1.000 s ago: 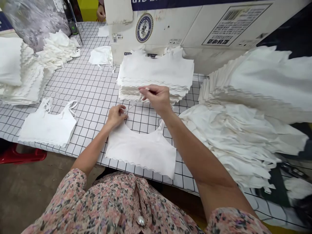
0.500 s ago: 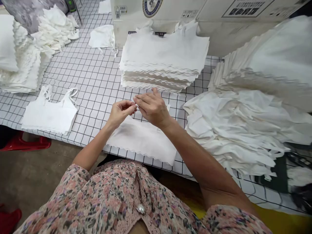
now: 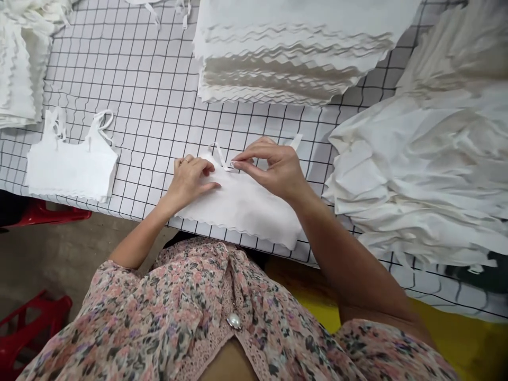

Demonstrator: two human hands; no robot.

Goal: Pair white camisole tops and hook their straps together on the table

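A small white crop top (image 3: pixel 242 209) with a scalloped hem lies flat at the near edge of the checked table (image 3: pixel 151 106). My left hand (image 3: pixel 190 177) rests on its upper left corner with fingers curled down on the cloth. My right hand (image 3: pixel 273 169) pinches the thin white strap (image 3: pixel 222 159) between thumb and forefinger just above the top. The strap loops between both hands. The top's other strap (image 3: pixel 296 142) pokes out past my right hand.
A tall stack of folded white tops (image 3: pixel 289 53) stands behind my hands. A loose heap of white tops (image 3: pixel 428 174) fills the right side. Another single top (image 3: pixel 71 166) lies at the left edge, a further pile (image 3: pixel 18 74) beyond it. Red stools (image 3: pixel 27 323) stand below.
The view has tilted down and closer. My hands came together from a stretched strap, then lowered onto the top, the left now pressing the cloth, the right still pinching the strap.
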